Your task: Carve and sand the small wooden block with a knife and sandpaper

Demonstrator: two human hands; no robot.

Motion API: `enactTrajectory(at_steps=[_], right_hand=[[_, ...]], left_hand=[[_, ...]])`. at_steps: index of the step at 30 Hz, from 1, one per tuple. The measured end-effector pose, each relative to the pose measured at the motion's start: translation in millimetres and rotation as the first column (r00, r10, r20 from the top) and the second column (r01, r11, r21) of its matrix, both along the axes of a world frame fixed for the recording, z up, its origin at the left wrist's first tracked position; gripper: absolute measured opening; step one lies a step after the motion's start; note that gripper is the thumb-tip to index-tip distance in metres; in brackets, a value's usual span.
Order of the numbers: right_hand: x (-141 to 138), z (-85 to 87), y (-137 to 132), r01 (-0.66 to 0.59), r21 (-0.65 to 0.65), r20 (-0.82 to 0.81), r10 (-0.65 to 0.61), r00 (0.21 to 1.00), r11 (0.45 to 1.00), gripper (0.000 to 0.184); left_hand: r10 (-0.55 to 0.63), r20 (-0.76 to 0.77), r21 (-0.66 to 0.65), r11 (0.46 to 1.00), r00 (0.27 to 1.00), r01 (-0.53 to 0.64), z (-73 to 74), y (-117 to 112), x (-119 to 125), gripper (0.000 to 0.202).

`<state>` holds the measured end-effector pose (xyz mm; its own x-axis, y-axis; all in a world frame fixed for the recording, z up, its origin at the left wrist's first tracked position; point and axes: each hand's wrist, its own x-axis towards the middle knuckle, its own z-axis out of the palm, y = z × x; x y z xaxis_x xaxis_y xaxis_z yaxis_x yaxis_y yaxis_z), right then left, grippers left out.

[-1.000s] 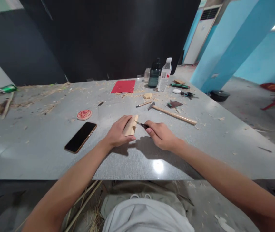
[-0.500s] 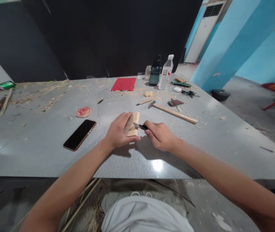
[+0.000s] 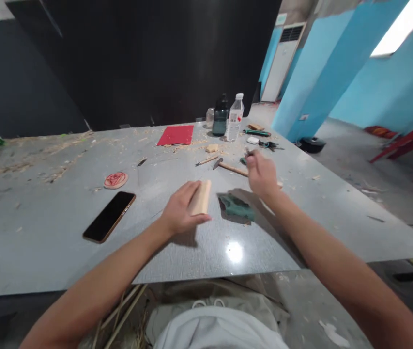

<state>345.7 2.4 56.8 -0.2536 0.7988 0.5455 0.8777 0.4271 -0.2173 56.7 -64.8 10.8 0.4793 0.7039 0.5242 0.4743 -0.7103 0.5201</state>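
Observation:
My left hand (image 3: 180,206) grips a pale wooden block (image 3: 202,198) from its left side, thumb along the near end, just over the table. Its long edge faces up and right. My right hand (image 3: 262,174) is farther out, above the handle of a hammer (image 3: 233,168). The fingers of that hand are curled closed around a small dark thing at the tips, too hidden to name. A crumpled green piece (image 3: 237,207), cloth-like or sandpaper-like with dark edges, is between my hands, close to the block. Near the hammer head lies a slim carving tool (image 3: 206,161).
A phone (image 3: 109,216) and a round wooden disc with red markings (image 3: 115,180) lie left. Red paper (image 3: 175,135), a wood scrap (image 3: 212,148), a dark bottle (image 3: 220,116) and a clear water bottle (image 3: 235,118) are farther back. Wood shavings litter the grey table (image 3: 162,257).
My right hand has moved away from the block, forward and right; the knife it held is not clearly visible. The green piece now shows beside the block. My left hand has tilted the block.

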Motion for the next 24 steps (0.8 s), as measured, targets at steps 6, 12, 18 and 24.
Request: enactTrajectory(at_steps=[6,12,18,24], right_hand=[[-54.0,-20.5,-35.9,-0.231,-0.116,0.062,0.239,0.969,0.966,0.052],[-60.9,-16.4,-55.2,-0.409,-0.187,0.018,0.419,0.908,0.893,0.051],[-64.1,-16.2,-62.4,-0.462,-0.254,0.045,0.487,0.872,0.850,0.045],[-66.1,-18.2,-63.5,-0.455,-0.262,0.071,0.487,0.870,0.851,0.046]], left_hand=[[0.103,0.095,0.014,0.994,0.990,-0.104,-2.5,22.5,-25.0,0.103],[0.057,0.131,0.032,0.998,0.990,-0.061,-2.0,15.5,-20.9,0.101],[0.120,0.073,0.067,0.990,0.990,-0.125,-1.6,16.5,-20.9,0.104],[0.202,-0.001,0.161,0.967,0.979,-0.199,8.9,11.7,-23.3,0.103]])
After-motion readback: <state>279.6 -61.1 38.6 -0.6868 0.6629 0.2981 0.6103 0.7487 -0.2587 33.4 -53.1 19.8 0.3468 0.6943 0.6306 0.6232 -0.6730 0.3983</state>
